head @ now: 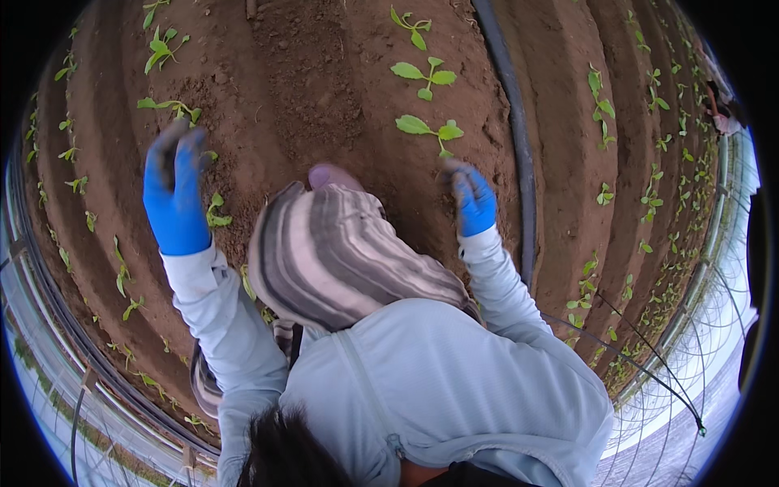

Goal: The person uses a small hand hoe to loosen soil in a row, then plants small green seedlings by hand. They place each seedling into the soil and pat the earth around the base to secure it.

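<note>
Both my hands wear blue gloves with soil-darkened fingertips. My left hand (176, 189) hovers over the left side of the bed, its fingers apart and nothing visible in them. Just beyond its fingertips a green seedling (173, 107) leans over the soil. A smaller seedling (217, 211) grows beside that wrist. On the other side, my right hand (471, 198) has its fingers bent down at the soil, close to the lowest leaf of a seedling (439, 131). Blur hides whether those fingertips grip anything. Another seedling (426, 76) stands farther up the same row.
A black hose (517, 122) runs along the bed right of my right hand. My knee in striped cloth (341, 243) and a purple shoe (331, 176) are between my hands. More seedling rows (654, 195) lie to the right, where another person (724, 112) appears at the far edge.
</note>
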A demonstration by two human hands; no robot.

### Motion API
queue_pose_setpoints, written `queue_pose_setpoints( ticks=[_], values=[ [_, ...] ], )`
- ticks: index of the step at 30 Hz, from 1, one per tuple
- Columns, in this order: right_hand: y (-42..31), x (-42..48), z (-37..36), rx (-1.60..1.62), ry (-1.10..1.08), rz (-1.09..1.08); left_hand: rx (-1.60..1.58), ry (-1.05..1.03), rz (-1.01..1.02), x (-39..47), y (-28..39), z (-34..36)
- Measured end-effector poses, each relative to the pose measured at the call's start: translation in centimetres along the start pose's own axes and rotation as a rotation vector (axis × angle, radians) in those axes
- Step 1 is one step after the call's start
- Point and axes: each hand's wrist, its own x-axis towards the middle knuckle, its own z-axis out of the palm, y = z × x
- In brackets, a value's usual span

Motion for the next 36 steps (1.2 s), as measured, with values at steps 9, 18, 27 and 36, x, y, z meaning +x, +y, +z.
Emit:
queue_pose_setpoints(
  ticks=[9,18,27,36],
  values=[
    [8.6,5.5,8.3,-0.415,-0.358,0.045,-0.339,-0.105,-0.478,0.5,-20.2,2.0],
    [11.3,33.6,25.0,-1.066,-0.136,-0.503,-0.083,-0.149,-0.593,-0.6,-28.1,7.3],
    [5.0,46.1,29.2,-1.594,-0.080,-0.531,-0.384,-0.054,-0.655,0.7,-25.6,6.2],
    [6.7,39.5,27.0,-1.591,-0.331,-0.221,-0.396,-0.129,-0.625,3.4,-22.2,6.6]
  ],
)
